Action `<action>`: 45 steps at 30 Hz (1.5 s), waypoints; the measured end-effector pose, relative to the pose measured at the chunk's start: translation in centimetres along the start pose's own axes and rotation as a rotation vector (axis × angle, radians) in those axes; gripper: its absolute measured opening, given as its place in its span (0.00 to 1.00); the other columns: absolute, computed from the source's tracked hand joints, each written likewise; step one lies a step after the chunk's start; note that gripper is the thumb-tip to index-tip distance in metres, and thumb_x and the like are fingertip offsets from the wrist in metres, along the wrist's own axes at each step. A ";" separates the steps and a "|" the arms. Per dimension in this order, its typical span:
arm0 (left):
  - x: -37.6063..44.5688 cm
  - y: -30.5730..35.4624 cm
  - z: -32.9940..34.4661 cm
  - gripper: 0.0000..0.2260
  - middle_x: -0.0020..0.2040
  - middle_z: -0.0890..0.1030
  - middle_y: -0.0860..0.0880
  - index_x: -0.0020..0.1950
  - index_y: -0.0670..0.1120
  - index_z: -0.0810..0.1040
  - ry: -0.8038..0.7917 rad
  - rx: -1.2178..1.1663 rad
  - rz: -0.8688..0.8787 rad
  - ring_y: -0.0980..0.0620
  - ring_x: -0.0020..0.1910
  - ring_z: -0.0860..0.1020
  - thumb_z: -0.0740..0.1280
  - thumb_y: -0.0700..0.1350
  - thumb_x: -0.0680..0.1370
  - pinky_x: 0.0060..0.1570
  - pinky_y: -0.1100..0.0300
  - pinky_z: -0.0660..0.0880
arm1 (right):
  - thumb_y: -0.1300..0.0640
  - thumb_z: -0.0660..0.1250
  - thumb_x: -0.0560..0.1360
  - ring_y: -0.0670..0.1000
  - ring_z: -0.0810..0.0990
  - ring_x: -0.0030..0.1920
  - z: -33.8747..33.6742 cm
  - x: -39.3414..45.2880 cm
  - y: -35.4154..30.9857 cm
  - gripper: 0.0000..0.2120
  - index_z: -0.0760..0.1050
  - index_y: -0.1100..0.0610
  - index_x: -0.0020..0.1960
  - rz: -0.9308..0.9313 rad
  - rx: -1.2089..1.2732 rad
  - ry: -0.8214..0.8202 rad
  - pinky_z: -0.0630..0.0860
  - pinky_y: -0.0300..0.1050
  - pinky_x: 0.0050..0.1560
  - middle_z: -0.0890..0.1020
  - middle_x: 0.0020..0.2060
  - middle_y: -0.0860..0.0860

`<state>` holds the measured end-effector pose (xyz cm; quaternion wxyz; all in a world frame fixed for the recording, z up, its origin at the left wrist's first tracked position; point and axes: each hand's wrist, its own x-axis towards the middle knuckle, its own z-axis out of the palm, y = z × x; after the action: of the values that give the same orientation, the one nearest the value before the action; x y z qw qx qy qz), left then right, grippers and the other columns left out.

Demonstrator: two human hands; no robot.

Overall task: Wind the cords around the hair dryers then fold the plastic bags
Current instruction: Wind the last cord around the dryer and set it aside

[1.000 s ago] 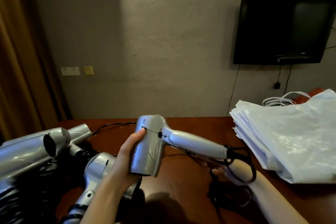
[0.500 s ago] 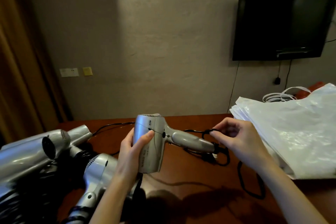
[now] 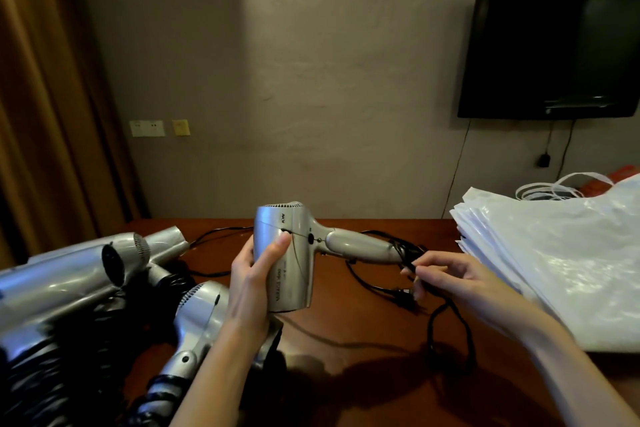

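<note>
Silver dryer up in both hands, cord half wrapped

Brown wood counter [image 3: 346,333] takes up the whole lower part of the shot, with its far edge running along the wall. Biggest thing on it is the stack of white plastic bags [image 3: 554,260] on the right, lying flat and reaching the right edge of the view. Over on the left is a pile of other silver hair dryers [image 3: 69,274], some with black cord coiled round the handles, crowding that side all the way to the near edge. So the only bare wood is the strip in the middle, between the pile and the bags.

That's where the held hair dryer [image 3: 291,253] is, lifted just above the counter, barrel pointing down, handle sticking out to the right. Left hand [image 3: 252,284] is wrapped round the barrel, thumb across the front. Right hand [image 3: 446,274] is pinching the black cord [image 3: 450,319] right by the handle's end, where a few loops already sit. Rest of the cord hangs down in a loose loop onto the wood, and the plug [image 3: 403,298] is lying just below the handle.
</note>
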<state>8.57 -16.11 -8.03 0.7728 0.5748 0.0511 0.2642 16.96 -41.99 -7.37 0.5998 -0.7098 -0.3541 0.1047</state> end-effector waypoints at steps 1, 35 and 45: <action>0.0 -0.1 0.0 0.20 0.37 0.83 0.46 0.53 0.41 0.79 0.004 -0.001 -0.007 0.53 0.32 0.80 0.69 0.52 0.67 0.28 0.62 0.76 | 0.31 0.72 0.62 0.53 0.82 0.49 -0.1 -0.1 0.0 0.23 0.84 0.49 0.46 0.001 -0.018 0.011 0.73 0.42 0.57 0.83 0.37 0.56; -0.1 0.3 -0.4 0.17 0.41 0.84 0.43 0.49 0.47 0.85 -0.181 -0.119 -0.287 0.46 0.40 0.80 0.65 0.54 0.69 0.42 0.53 0.76 | 0.47 0.67 0.73 0.46 0.79 0.35 2.2 -0.1 1.1 0.18 0.83 0.62 0.44 0.316 0.061 0.060 0.76 0.36 0.44 0.81 0.31 0.51; 0.3 0.5 -1.6 0.50 0.46 0.85 0.41 0.57 0.41 0.78 -0.460 0.285 -0.183 0.44 0.45 0.84 0.85 0.56 0.37 0.40 0.54 0.80 | 0.69 0.72 0.70 0.37 0.71 0.26 -1.9 -0.9 2.4 0.15 0.79 0.54 0.28 0.174 -0.236 0.209 0.63 0.31 0.30 0.76 0.23 0.45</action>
<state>8.10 -14.52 -8.03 0.6963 0.7153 -0.0373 0.0461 18.34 -44.12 -9.31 0.5345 -0.8104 -0.2366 0.0396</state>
